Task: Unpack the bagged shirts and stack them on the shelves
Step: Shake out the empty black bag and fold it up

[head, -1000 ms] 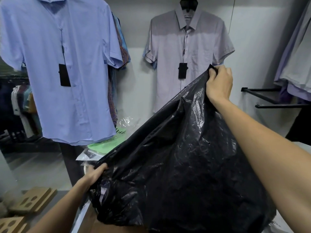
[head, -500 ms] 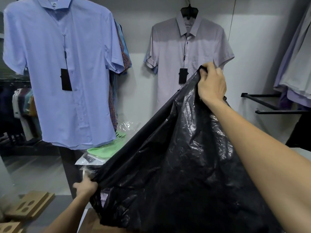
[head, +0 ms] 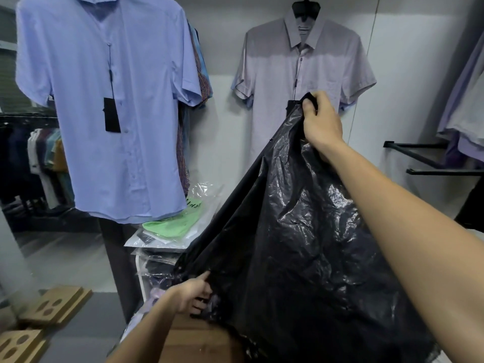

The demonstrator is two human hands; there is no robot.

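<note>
Right hand (head: pixel 323 124) grips the black bag (head: pixel 288 244) at 12 o'clock, left hand (head: pixel 192 294) at 8; keep lifting evenly, spilling bagged shirts (head: pixel 170 226) gently.

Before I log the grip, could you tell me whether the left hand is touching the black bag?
Touching. The head view shows the left hand with fingers curled into the black bag at its lower edge, no gap between them.

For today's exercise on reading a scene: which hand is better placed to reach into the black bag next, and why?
Probably the left hand: it grips the low edge of the black bag, while the right hand holds a corner high.
</note>
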